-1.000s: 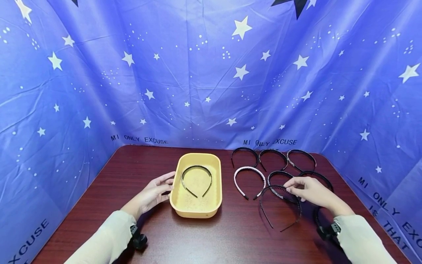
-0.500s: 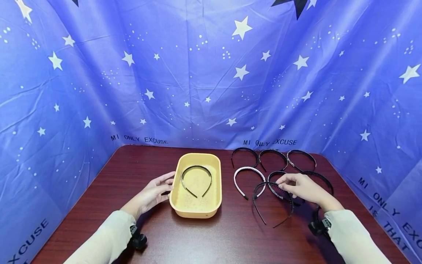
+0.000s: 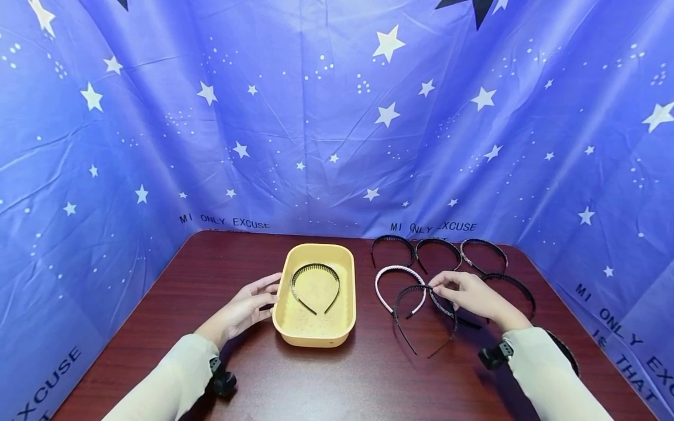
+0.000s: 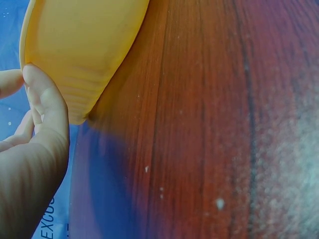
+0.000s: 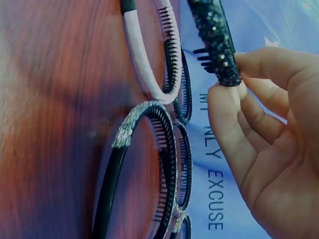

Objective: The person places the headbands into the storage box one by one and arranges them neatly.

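Note:
My left hand (image 3: 244, 307) rests its fingertips against the left side of a yellow plastic tray (image 3: 310, 341); in the left wrist view they meet its rim. One black toothed headband (image 3: 315, 266) lies inside. My right hand (image 3: 471, 295) pinches a black headband with dark glitter (image 5: 215, 42) between thumb and fingers, holding it by the arch near one side, its two ends hanging toward me. Below it, a pale pink headband (image 3: 377, 286) and a black one with a silver glittery section (image 5: 127, 127) lie on the table, partly overlapped in the head view.
Three dark headbands stand in a back row: left (image 3: 392, 237), middle (image 3: 439, 240) and right (image 3: 485, 242). Another black headband (image 3: 516, 282) lies behind my right wrist, and one more (image 3: 570, 351) shows past the right sleeve. A blue starry curtain (image 3: 316, 117) surrounds the brown table (image 3: 210, 257).
My right hand has moved left and slightly away from me, bringing the glittery black headband closer to the tray. The left hand stays at the tray.

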`<action>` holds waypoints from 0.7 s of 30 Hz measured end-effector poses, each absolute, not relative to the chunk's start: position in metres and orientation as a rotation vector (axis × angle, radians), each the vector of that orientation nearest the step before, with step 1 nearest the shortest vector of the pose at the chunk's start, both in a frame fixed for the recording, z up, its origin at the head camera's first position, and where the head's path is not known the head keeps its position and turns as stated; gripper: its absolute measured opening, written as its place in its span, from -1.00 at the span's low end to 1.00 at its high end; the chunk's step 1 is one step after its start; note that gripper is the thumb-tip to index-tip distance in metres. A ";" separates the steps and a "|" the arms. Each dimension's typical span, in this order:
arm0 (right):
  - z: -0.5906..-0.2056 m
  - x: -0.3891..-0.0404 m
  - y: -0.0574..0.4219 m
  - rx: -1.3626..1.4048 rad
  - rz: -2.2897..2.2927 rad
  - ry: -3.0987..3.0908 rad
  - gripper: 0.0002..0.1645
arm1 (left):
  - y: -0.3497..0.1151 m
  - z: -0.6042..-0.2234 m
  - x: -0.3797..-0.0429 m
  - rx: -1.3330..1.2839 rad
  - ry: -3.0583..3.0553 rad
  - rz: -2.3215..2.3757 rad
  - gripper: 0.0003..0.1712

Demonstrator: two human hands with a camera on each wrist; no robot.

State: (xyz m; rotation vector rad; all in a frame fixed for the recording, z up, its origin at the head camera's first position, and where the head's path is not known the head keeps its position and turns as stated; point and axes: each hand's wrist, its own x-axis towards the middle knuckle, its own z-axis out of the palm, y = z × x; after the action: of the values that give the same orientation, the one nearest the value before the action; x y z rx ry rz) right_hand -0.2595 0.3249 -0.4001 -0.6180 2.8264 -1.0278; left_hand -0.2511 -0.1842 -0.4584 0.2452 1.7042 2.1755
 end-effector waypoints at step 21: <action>-0.399 -0.274 0.292 -0.704 -1.164 2.794 -0.81 | -0.184 -0.458 -0.251 0.245 1.722 2.169 -0.20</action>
State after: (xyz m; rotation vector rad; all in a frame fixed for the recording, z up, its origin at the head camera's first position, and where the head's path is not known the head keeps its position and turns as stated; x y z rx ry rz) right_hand -0.2741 0.2915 -0.3991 -0.7045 2.7942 -1.1640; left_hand -0.2514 -0.1841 -0.4577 0.2448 1.7221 2.1686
